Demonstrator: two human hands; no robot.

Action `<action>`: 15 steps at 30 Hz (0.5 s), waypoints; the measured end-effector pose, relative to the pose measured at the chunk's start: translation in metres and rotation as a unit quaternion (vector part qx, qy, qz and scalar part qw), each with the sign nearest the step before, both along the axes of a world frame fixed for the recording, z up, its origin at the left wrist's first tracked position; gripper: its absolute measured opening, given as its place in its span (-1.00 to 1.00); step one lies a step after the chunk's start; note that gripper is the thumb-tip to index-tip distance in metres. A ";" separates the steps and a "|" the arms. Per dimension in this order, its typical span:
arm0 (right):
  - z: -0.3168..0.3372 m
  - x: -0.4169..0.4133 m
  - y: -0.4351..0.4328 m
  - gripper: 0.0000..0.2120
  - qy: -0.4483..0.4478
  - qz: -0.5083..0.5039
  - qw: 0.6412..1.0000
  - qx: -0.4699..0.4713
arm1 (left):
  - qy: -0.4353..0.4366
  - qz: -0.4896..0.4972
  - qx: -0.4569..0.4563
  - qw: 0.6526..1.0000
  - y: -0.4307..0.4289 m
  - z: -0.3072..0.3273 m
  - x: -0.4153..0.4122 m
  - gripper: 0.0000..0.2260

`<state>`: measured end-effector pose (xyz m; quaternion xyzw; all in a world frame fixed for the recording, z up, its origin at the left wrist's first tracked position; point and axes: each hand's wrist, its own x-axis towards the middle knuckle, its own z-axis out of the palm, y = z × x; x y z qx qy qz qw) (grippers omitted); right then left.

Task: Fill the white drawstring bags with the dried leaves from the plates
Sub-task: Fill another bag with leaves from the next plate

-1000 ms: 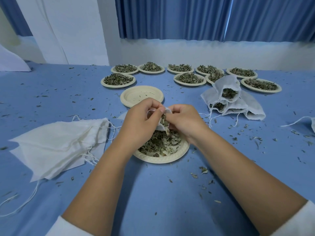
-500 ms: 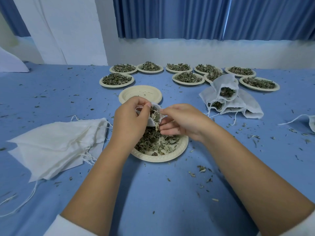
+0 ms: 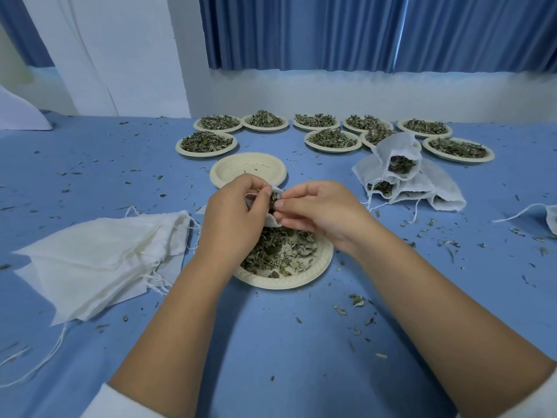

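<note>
**Bag mid-fill over the front plate, another pinch going in**

The white drawstring bag [image 3: 273, 222] is up in your hands just above the near plate [image 3: 304, 276], mostly hidden; only bits of cloth peek out between your fingers. Your left hand [image 3: 238, 218] is curled round its mouth and holds it open toward the right. Your right hand [image 3: 321, 211] has thumb and fingertips closed on a tuft of dried leaves [image 3: 273, 201] right at that opening. Hard to say whether it's nipping some cloth too.

What's changed: half a second ago your right fingers were stretched out low by the pile, and now they're bunched at the mouth. I read that as one more pinch getting stuffed in. Plenty of loose leaf [image 3: 277, 251] is left on that plate, so this bag looks far from done.

Further out: an emptied plate [image 3: 217, 176] just behind your hands, a heap of filled bags [image 3: 401, 176] on the right, a stack of flat empty bags [image 3: 99, 257] on the left, and full plates [image 3: 208, 143] lined up at the back. Crumbs are all over the blue cloth [image 3: 271, 342].

No labels or writing anywhere that I can read.
</note>
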<state>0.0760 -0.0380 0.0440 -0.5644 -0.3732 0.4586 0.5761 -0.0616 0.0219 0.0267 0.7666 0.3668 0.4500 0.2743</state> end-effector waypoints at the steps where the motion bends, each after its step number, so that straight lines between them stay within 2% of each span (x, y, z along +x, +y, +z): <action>1: -0.003 -0.002 0.001 -0.91 -0.044 -0.014 0.999 0.005 | 0.002 -0.006 0.002 1.000 -0.001 0.000 0.000 -0.92; 4: -0.010 -0.006 0.004 -0.91 -0.144 -0.060 0.987 0.028 | 0.011 -0.019 0.008 1.000 -0.002 0.000 0.001 -0.92; 8: -0.011 -0.009 0.005 -0.83 -0.159 -0.075 0.984 0.027 | 0.001 -0.010 0.013 1.000 -0.002 0.001 0.001 -0.90; 10: -0.011 -0.010 0.005 -0.85 -0.184 -0.072 0.980 0.035 | 0.006 -0.002 0.015 1.000 -0.001 0.002 0.001 -0.91; 12: -0.012 -0.011 0.004 -0.91 -0.227 -0.066 0.970 0.059 | 0.013 -0.004 0.015 1.000 -0.001 0.001 0.001 -0.92; 15: -0.015 -0.011 0.003 -0.86 -0.313 -0.052 0.945 0.074 | 0.028 -0.007 0.023 0.999 -0.001 0.001 0.001 -0.92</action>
